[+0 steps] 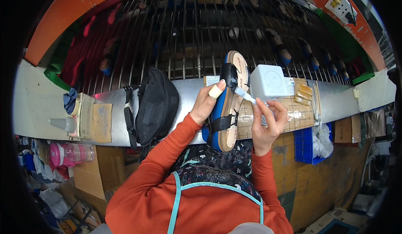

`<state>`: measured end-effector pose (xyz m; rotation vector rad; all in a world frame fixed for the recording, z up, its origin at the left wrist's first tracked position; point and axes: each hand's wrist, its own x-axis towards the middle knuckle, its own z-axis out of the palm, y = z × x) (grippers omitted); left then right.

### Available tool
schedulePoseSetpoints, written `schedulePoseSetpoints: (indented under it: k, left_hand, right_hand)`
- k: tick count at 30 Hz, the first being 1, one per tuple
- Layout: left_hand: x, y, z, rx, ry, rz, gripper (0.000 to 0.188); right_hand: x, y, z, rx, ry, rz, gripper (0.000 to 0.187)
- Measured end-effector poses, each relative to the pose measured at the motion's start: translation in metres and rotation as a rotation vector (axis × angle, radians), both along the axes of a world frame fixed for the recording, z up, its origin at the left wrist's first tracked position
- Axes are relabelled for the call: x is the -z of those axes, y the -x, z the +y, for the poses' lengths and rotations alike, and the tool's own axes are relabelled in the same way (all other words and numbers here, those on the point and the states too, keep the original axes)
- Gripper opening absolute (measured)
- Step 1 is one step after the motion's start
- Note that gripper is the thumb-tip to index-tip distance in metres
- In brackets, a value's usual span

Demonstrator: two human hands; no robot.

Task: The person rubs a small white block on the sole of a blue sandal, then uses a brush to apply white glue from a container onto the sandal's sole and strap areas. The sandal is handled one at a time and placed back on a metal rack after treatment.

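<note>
My left hand [205,102] is closed around the side of a shoe upper on a blue last [230,133], its thumb in a pale yellow finger cover. The shoe has black straps and a tan, printed underside turned up toward me. Between the fingers of my right hand [268,123] is a small brush [245,95] with a pale handle. Its tip is at the tan underside, close to the upper black strap; whether it touches cannot be made out. Right beside the shoe stands a light grey box-shaped container [268,82].
A black mesh bag [157,108] lies on the metal ledge at left. Yellow translucent blocks [303,94] and thin sticks [316,104] lie at right on cardboard. Beyond the ledge, metal rods [184,37] carry several more shoes. A blue crate [305,146] sits below right.
</note>
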<state>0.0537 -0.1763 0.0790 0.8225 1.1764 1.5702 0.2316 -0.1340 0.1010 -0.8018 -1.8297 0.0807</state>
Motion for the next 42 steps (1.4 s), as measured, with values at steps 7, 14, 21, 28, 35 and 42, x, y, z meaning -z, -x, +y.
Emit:
schedulePoseSetpoints:
  k: [7,14,21,28,35,42]
  left_hand:
    - [-0.002,0.001,0.002,0.051,0.002,-0.028,0.061]
    - [-0.005,0.003,0.01,0.005,-0.029,-0.036,0.06]
    - [-0.004,0.006,0.015,-0.042,-0.037,-0.018,0.062]
    - [-0.006,0.01,0.017,-0.041,-0.045,-0.032,0.062]
    - [-0.012,0.012,0.021,-0.085,-0.036,-0.061,0.063]
    - [-0.012,0.016,0.023,-0.082,-0.029,-0.092,0.065]
  right_hand:
    - [0.0,-0.015,0.002,-0.179,0.265,0.0,0.023]
    - [0.002,-0.018,0.0,-0.21,0.248,-0.02,0.021]
    - [-0.001,-0.022,-0.002,-0.232,0.272,-0.077,0.021]
    - [-0.001,-0.025,-0.003,-0.269,0.324,-0.091,0.021]
    - [-0.001,-0.026,-0.008,-0.292,0.329,-0.086,0.02]
    - [-0.007,-0.032,-0.008,-0.303,0.229,-0.204,0.021]
